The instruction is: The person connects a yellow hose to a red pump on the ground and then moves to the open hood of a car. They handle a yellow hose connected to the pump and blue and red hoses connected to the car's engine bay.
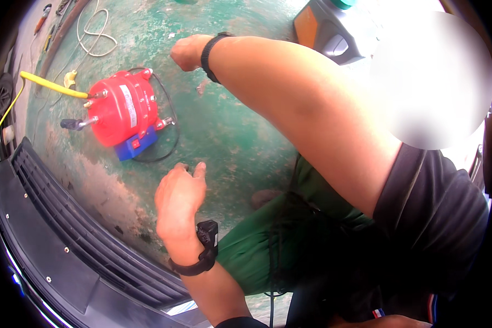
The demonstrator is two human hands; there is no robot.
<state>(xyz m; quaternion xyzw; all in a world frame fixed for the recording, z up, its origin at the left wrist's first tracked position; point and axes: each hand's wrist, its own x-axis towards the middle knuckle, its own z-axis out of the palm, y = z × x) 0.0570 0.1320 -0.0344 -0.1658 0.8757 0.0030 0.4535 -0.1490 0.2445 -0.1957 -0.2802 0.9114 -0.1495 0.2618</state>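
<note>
A red drum-shaped machine, with a blue box at its lower side, stands on the worn green floor. A yellow hose joins its left side, and a fitting with a black end sticks out below it. Looping round its right side is a thin black cable. My left hand is just below the machine, not touching it, thumb and forefinger apart; its other fingers are largely hidden. My right hand is curled closed above and right of the machine. Its fingertips and anything inside are hidden.
A black slatted car panel curves along the left and lower left. At the upper right stands a grey jug with a green cap. A white cord and an orange-handled tool lie at the upper left.
</note>
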